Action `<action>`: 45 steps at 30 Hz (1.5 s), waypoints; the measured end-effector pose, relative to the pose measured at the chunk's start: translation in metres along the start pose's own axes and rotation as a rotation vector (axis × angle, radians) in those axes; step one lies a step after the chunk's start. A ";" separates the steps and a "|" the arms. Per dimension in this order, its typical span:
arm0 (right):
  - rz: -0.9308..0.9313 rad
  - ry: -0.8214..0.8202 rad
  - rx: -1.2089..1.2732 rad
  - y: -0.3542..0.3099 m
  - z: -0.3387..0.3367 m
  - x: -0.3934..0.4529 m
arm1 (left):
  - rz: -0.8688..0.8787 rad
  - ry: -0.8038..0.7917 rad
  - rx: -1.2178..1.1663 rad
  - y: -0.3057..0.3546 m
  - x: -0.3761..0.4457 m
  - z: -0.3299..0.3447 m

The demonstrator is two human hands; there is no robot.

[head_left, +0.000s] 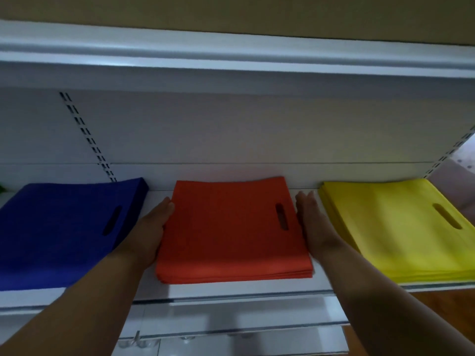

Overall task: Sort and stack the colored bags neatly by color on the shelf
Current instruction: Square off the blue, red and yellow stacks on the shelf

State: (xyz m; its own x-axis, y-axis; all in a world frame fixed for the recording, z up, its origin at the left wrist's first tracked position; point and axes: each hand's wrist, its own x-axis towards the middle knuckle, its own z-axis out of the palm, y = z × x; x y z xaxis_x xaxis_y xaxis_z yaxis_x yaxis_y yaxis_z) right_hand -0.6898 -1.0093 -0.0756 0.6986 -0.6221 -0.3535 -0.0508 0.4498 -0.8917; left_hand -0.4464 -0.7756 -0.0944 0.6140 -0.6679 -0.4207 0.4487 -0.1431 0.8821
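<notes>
- Squaring red bags (231,227) on shelf (231,289) between left hand (151,227) and right hand (312,222), fingers straight, pressing sides.
- Likely light, soft, floppy; best held at both edges.

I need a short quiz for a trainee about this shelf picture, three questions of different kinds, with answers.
1. True or false: the red stack lies between the blue stack and the yellow stack.
2. What does the left hand touch? A) the blue stack's handle hole B) the left edge of the red stack C) the yellow stack
3. Fill in: the right hand lies flat against the red stack's ____ edge.

Key: 1 true; 2 B; 3 right.
</notes>
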 end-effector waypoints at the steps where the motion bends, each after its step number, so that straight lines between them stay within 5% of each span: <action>1: -0.023 0.001 0.040 -0.001 -0.002 -0.001 | 0.001 -0.019 0.001 0.001 0.001 0.000; 15: -0.041 0.200 -0.071 0.021 0.000 -0.013 | 0.087 -0.047 0.212 -0.013 0.000 0.005; 18: -0.024 0.240 -0.007 0.009 0.001 -0.028 | 0.034 0.009 0.097 -0.009 -0.002 -0.001; 22: -0.202 0.217 -0.483 0.025 -0.018 -0.067 | 0.067 0.170 0.209 -0.016 -0.034 -0.006; 27: -0.207 0.084 -1.271 0.038 -0.027 -0.084 | 0.406 -0.065 0.947 -0.040 -0.081 -0.011; 31: -0.261 0.237 -1.318 0.039 -0.024 -0.080 | 0.437 0.024 1.102 -0.042 -0.067 -0.015; 45: -0.415 0.187 -1.626 0.040 -0.012 -0.071 | 0.485 0.015 1.137 -0.041 -0.074 -0.011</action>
State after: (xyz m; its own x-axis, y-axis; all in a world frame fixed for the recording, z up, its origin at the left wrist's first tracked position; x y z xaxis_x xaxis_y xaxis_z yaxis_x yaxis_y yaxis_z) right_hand -0.7502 -0.9554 -0.0899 0.7708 -0.6356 0.0426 -0.6115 -0.7570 -0.2304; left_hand -0.5027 -0.7125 -0.1015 0.5702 -0.8215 0.0050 -0.6417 -0.4416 0.6271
